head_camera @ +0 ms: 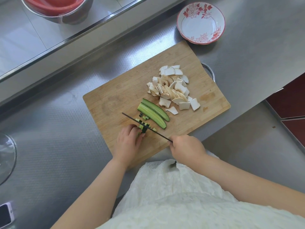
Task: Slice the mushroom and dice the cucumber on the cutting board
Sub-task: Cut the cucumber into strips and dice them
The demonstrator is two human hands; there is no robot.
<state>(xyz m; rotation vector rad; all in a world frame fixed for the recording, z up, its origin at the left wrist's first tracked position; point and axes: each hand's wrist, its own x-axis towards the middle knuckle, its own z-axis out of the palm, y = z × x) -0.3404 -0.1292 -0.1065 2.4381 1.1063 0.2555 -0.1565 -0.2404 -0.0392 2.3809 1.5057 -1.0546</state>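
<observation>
- A person in a pale, crinkled garment (173,195) stands at a steel counter (57,138), dicing cucumber on a wooden cutting board (118,96) set at an angle across it.
- The right hand (186,146) is closed round the handle of a thin, dark knife (148,128), its blade laid across the cucumber strip (143,128) so each stroke takes off a short piece.
- The left hand (129,139), fingers curled, pins that strip just behind the blade, apparently to steady it and keep the fingertips clear of the edge.
- A few small cucumber dice (145,117) lie on the far side of the blade, where the cuts drop them.
- Two long cucumber strips (152,114) wait side by side just beyond, within easy reach and not yet diced.
- The sliced mushroom (173,90) is heaped toward the board's far right, seemingly pushed aside to leave cutting room; that half of the job looks finished.
- A red-flowered bowl (200,23) sits beyond the board's far corner, likely for the cut vegetables.
</observation>
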